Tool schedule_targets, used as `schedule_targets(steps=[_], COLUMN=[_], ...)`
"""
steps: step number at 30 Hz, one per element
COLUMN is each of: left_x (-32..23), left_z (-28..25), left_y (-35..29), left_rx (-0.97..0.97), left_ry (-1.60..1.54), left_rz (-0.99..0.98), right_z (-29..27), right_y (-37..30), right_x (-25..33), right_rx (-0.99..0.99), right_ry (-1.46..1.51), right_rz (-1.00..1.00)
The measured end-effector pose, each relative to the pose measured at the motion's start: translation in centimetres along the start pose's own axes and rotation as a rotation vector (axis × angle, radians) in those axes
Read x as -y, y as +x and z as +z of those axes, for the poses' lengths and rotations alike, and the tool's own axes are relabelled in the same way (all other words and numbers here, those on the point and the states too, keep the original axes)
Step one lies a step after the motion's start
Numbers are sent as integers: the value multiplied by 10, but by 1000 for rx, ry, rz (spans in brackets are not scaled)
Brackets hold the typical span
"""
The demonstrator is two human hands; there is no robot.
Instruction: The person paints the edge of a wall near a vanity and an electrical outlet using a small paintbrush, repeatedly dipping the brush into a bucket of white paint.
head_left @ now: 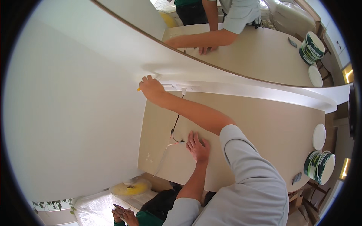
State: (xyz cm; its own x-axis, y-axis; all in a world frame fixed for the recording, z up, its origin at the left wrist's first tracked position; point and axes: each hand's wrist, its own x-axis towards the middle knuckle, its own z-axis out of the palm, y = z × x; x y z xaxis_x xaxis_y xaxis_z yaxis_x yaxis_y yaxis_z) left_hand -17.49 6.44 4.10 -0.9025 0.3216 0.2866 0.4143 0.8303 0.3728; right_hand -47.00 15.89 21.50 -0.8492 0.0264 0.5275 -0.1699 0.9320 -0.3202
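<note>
My right hand [151, 89] is closed around a yellow-handled tool [138, 89], held up against the white wall in the corner below the mirror. Only the end of its handle shows clearly; the working end is hard to make out. My left hand [198, 149] lies palm down on the beige tabletop [241, 120], fingers stretched out and holding nothing. Close to its fingertips are a black cable [177, 120] and a thin pale strip [162, 160]. The cable runs up to a white plug [183, 91] in the socket strip along the wall.
A large mirror [264, 49] hangs over the table and reflects my arms. On the right stand a green and white bucket [313, 165], a round white lid [319, 136] and a small grey packet [296, 178]. Another person's hands [124, 215] and a yellow fan [130, 188] appear at lower left.
</note>
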Motion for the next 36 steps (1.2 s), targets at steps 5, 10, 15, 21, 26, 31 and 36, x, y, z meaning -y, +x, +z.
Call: schedule_targets(steps=[5, 10, 15, 21, 26, 31, 36], left_x=[1, 2, -1, -2, -4, -5, -9], left_z=[-5, -3, -4, -4, -5, -8, -7], left_y=[-3, -3, -4, -4, -6, -6, -3], left_rx=[8, -3, 23, 35, 14, 13, 23], left_ry=[-28, 5, 8, 20, 19, 34, 40], left_rz=[-1, -8, -6, -12, -8, -10, -1], right_z=[-21, -59, -101, -170, -206, -226, -181], right_y=[-16, -49, -102, -173, -235, -261, -219], right_x=[-1, -27, -59, -88, -114, -119, -106], right_rx=[99, 134, 77, 67, 24, -42, -127], right_ry=[-17, 1, -69, -97, -178, -158, 36], right_rz=[81, 142, 182, 302, 437, 415, 291])
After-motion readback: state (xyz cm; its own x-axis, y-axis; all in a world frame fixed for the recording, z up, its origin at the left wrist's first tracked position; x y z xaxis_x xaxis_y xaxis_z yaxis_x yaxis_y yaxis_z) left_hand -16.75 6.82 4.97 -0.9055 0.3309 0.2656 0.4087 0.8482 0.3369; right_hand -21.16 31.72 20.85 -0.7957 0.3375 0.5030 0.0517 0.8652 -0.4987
